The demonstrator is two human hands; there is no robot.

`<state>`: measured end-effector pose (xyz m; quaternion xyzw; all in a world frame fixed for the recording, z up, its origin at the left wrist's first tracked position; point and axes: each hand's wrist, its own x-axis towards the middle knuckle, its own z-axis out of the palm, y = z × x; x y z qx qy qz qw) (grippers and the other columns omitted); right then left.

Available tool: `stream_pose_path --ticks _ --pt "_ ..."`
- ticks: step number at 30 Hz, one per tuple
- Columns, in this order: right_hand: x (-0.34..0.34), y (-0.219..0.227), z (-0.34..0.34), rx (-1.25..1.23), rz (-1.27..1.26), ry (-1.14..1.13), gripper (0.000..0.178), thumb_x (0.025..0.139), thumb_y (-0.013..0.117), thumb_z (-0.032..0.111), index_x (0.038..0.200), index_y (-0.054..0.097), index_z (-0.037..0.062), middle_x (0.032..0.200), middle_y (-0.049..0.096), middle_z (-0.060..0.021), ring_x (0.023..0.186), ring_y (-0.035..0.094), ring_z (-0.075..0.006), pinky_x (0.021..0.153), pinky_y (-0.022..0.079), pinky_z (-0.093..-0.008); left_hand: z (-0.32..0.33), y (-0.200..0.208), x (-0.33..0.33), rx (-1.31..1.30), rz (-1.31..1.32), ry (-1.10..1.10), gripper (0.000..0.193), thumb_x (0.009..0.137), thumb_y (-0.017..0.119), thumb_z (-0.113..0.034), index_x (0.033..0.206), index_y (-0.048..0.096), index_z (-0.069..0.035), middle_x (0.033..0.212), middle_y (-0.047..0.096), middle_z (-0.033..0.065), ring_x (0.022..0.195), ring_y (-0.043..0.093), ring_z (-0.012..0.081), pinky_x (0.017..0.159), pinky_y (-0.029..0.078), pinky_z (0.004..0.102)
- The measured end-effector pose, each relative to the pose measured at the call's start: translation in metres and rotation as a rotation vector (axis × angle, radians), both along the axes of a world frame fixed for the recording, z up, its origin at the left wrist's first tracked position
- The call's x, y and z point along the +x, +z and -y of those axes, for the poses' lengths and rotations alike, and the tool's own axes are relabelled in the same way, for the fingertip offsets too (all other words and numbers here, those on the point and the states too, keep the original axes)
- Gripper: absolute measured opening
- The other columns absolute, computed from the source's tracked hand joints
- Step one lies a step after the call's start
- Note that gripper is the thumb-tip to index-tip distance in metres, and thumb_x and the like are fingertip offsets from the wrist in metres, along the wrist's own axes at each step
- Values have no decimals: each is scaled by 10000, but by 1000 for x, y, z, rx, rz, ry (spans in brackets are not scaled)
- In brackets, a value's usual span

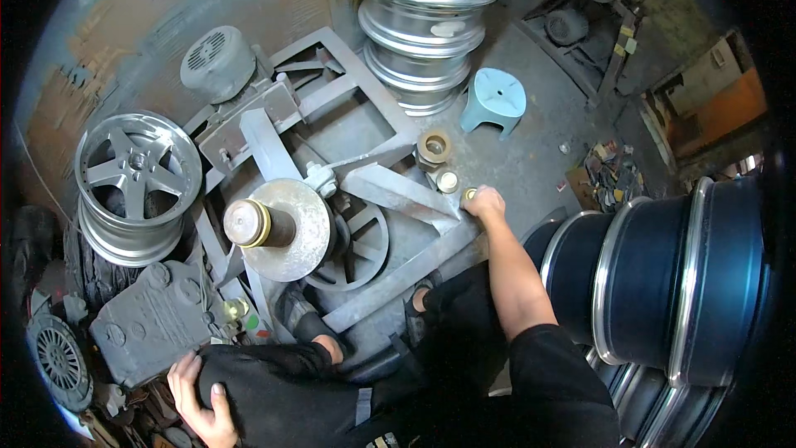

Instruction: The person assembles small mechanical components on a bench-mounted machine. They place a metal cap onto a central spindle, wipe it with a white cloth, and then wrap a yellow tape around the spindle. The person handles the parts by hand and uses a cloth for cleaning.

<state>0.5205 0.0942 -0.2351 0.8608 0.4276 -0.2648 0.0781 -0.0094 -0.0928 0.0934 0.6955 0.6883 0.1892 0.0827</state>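
My right hand (487, 202) reaches out beyond my right knee, its fingers closed round a small brass-coloured round piece (469, 194). Beside it stand a pale-topped round piece (448, 182) and a larger brass-coloured ring-shaped piece (434, 147), both by the corner of the grey steel frame (390, 261). My left hand (201, 402) lies on my left knee, fingers stretched and thumb apart, with nothing in it. Before me a thick shaft (249, 222) with a yellowish ring round its end passes through a worn pale disc (303, 241). A spoked pulley (365, 236) shows behind the disc.
A motor (217, 64) sits at the frame's far side. Silver wheel rims (138, 164) are stacked at left, with another tall stack (427, 33) at the back. A light-blue stool (495, 100) stands beyond my right hand. Dark-blue rims (643, 278) crowd my right side.
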Motion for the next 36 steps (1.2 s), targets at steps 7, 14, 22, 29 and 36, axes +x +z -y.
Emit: stream_pose_path --ticks 7,14,22,29,36 --pt "10 103 42 327 -1114 -204 505 886 564 463 1076 665 5 908 705 -211 726 689 -296 664 563 -389 -20 -3 27 56 0 -63 342 795 605 -158 1070 603 46 1141 613 208 1092 542 393 1028 380 446" --pt "-43 179 93 421 -1974 -505 621 977 293 500 1202 572 -8 876 685 -217 650 653 -284 583 559 -381 -25 -1 59 52 -41 -176 362 786 633 -188 1086 625 13 1144 616 185 1118 534 378 1044 355 458" --pt "-53 175 91 350 -1868 -493 831 913 284 685 964 635 -67 519 479 -90 447 479 -246 452 394 -360 -19 -6 62 138 114 -202 396 746 663 -208 1074 648 14 1161 631 191 1151 552 388 1035 360 475" --pt "14 112 77 497 -1270 -730 746 900 388 714 833 619 8 549 533 -88 462 523 -214 441 424 -335 -19 -12 45 125 169 -125 351 784 637 -192 1042 638 46 1119 648 203 1109 568 401 1023 388 477" --pt "56 21 68 215 -181 -51 661 785 627 608 964 659 -27 907 694 -248 894 687 -369 830 532 -424 -21 -10 45 110 143 -131 429 807 615 -255 1086 620 71 1090 645 227 1105 569 405 1020 397 480"
